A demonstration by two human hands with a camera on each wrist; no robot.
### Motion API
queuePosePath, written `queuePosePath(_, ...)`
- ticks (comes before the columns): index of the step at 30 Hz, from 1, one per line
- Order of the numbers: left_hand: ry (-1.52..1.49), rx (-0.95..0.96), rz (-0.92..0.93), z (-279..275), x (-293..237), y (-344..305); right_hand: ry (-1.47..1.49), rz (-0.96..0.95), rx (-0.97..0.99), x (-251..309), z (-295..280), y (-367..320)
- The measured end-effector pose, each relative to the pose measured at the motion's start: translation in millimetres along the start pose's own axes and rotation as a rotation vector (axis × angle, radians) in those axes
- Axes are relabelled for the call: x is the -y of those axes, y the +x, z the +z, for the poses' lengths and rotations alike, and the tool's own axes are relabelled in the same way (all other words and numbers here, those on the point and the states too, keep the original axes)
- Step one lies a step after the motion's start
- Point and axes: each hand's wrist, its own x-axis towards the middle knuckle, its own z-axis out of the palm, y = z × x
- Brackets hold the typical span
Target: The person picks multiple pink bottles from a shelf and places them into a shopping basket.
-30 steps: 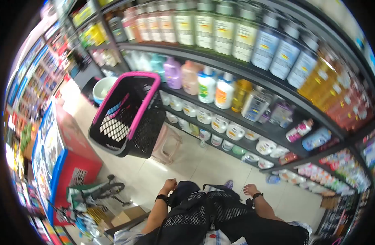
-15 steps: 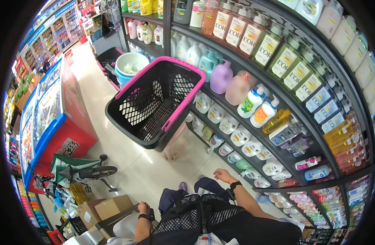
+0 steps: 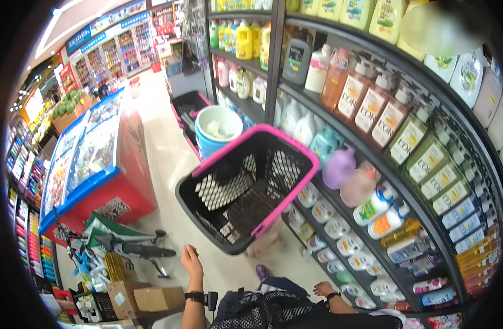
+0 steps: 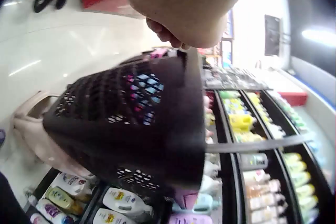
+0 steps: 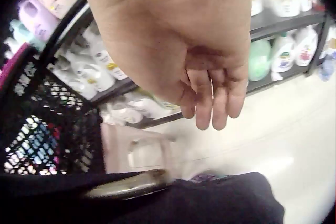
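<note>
A black basket with a pink rim (image 3: 229,192) stands on a pale pink plastic stool (image 5: 118,148), and its mesh walls let the floor and shelves show through. My left hand (image 3: 191,260) is held out in front on the left, loosely bent, with nothing in it. In the left wrist view this hand (image 4: 178,3) overlaps the top of the basket (image 4: 178,119); most of its fingers are hidden. My right hand (image 3: 324,289) hangs low by the hip. In the right wrist view its palm shows bare, the fingers relaxed and loosely bent.
Dark shelves with pump bottles (image 3: 366,109) and white jugs (image 3: 350,244) line the right side. A red and blue chest freezer (image 3: 92,159) and a small bicycle (image 3: 131,247) stand left, near cardboard boxes (image 3: 158,299). Behind the basket is a white and blue bucket (image 3: 218,123).
The head view has swung left and up, so the basket sits lower and farther right. My left hand has come forward from beside the body; my right hand has dropped back toward the hip.
</note>
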Motion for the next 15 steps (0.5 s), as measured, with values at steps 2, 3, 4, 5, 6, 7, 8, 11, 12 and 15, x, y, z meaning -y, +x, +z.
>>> queuePosePath(2, 0.117, 0.04, 0.055, 11.9, -69.0, 22.5, -0.01, -0.332, -0.055, 48.3, 16.5, 8.7)
queuePosePath(3, 0.202, 0.054, 0.307, 20.2, -90.6, 31.7, -0.1, -0.575, -0.114, 71.2, 24.3, 15.8)
queuePosePath(4, 0.294, 0.072, 0.553, 27.6, -107.3, 40.5, -0.191, -0.81, -0.171, 94.2, 34.4, 20.6)
queuePosePath(5, 0.305, 0.181, 0.611, 35.3, -120.6, 49.7, -0.191, -0.907, -0.175, 136.5, 47.3, -5.8)
queuePosePath(6, 0.305, 0.188, 0.703, 48.5, -128.3, 55.8, -0.192, -1.003, -0.177, 186.6, 59.2, -50.8)
queuePosePath(7, 0.326, 0.281, 0.729, 57.9, -124.8, 61.3, -0.237, -1.099, -0.148, 222.5, 66.9, -74.5)
queuePosePath(8, 0.347, 0.375, 0.756, 68.1, -118.1, 69.2, -0.28, -1.196, -0.12, 251.2, 73.9, -92.3)
queuePosePath(11, 0.534, 0.728, 0.579, 86.8, -95.2, 71.0, -0.421, -1.532, -0.257, 312.2, 97.7, -127.2)
queuePosePath(12, 0.659, 0.813, 0.545, 89.5, -95.1, 69.6, -0.412, -1.607, -0.243, 327.4, 108.5, -132.7)
queuePosePath(15, 0.682, 0.84, 0.456, 90.3, -93.6, 68.3, -0.459, -1.696, -0.258, 350.6, 144.1, -130.0)
